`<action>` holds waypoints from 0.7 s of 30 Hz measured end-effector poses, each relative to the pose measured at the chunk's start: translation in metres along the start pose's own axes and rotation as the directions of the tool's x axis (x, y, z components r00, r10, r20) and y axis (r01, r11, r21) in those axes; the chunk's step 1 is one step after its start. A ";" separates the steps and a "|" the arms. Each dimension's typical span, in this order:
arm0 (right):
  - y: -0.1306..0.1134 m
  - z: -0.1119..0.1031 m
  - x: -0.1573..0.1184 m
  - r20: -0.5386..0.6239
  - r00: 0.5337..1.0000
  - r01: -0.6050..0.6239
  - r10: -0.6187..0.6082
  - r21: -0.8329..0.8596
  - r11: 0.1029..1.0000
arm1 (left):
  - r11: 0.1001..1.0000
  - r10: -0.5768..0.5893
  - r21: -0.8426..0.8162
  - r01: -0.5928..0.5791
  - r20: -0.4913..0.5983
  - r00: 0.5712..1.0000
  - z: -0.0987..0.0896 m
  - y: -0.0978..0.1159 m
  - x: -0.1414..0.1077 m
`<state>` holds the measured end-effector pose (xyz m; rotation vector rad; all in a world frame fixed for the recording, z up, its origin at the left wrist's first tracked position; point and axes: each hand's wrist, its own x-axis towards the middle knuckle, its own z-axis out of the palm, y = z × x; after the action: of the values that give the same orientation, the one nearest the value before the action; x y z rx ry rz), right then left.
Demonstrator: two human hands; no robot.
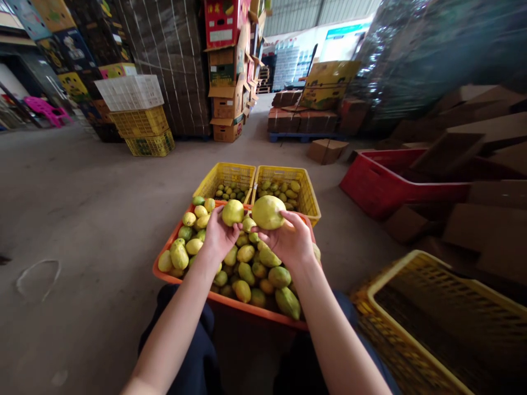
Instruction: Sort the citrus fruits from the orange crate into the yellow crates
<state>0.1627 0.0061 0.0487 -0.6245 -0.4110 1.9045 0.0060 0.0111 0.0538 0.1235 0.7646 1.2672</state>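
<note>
- Larger fruit (pixel 268 213), one, yellow-green: raised over the far part of the orange crate; I make out no sticker on it.
- Smaller fruit (pixel 233 213), one, rounder, yellow-green: just beside it on the left, likewise unmarked as far as I can see.
- Right hand (pixel 294 238): thumb and fingers part-curled, opened to the larger fruit's width and gripping it.
- Left hand (pixel 219 236): fingers bent around the smaller fruit, holding it.
- Orange crate (pixel 263 314), near: heaped with loose fruit (pixel 246 274), green to yellow.
- Yellow crates, two, side by side beyond: left (pixel 201 180) and right (pixel 312 200), each holding more fruit.
- Yellow basket (pixel 382 318), near right; red crate (pixel 370 184), farther right, with cardboard.
- Red carton (pixel 222 38), far, top of a stack: yellow characters and a white label, too small for me to read.
- Printed cartons (pixel 78 49), far left: pictures, lettering illegible.
- Blue sign (pixel 348 31), farthest: wording washed out.
</note>
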 end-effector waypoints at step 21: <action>0.008 -0.018 0.018 0.001 0.990 0.140 -0.142 -0.180 0.974 | 0.965 0.252 0.073 -0.252 0.007 0.968 -0.007 -0.012 0.017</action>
<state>0.1618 0.0190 0.0257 -0.7063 -0.6089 1.7397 0.0135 0.0197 0.0351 0.2859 0.8162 1.4803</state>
